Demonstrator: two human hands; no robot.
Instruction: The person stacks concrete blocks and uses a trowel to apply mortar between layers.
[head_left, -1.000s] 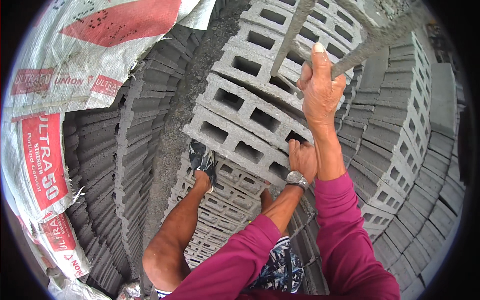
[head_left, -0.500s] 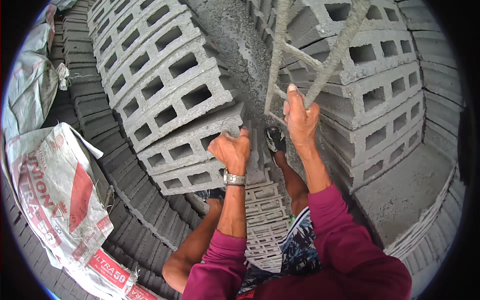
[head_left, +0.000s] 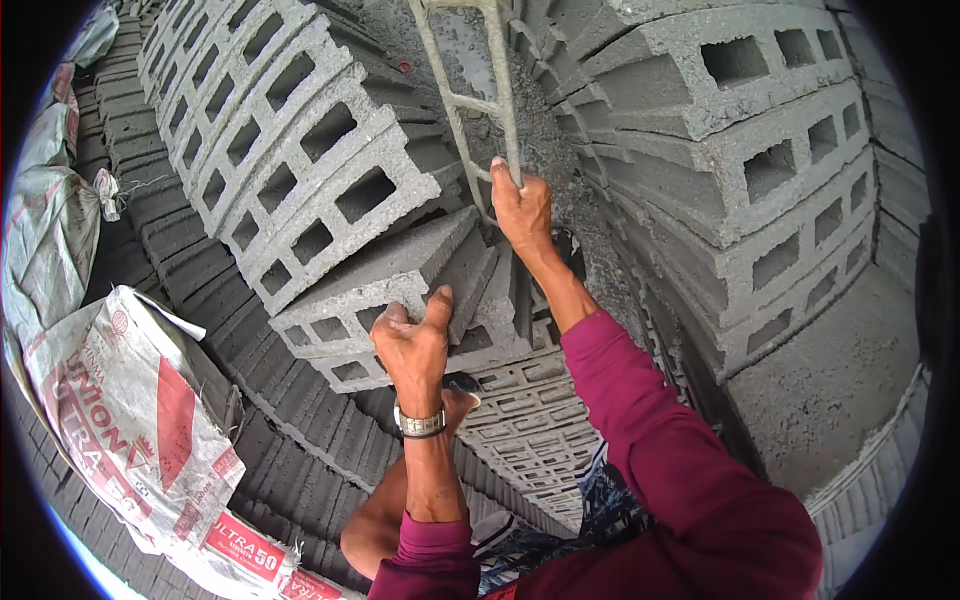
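My left hand (head_left: 412,345) is closed on the near edge of a grey hollow concrete block (head_left: 375,270), with the thumb on its right end. That block sits askew on another one, at the near end of a long row of stacked blocks (head_left: 290,130). My right hand (head_left: 522,210) is wrapped round the lower part of a cement-crusted metal frame (head_left: 470,103) with ladder-like rungs. Its thumb points up along one bar. The frame stands over the wet gap between the block rows, and its top runs out of view.
Another tall stack of hollow blocks (head_left: 790,200) rises on the right, beside a flat grey slab (head_left: 830,380). More blocks (head_left: 525,420) lie under and between my legs. White and red cement sacks (head_left: 130,400) drape over ridged block rows on the left.
My right hand has swung the metal frame leftward, closer to the left stack. My left hand has shifted left along the block, whose top face now shows more. The view has moved too.
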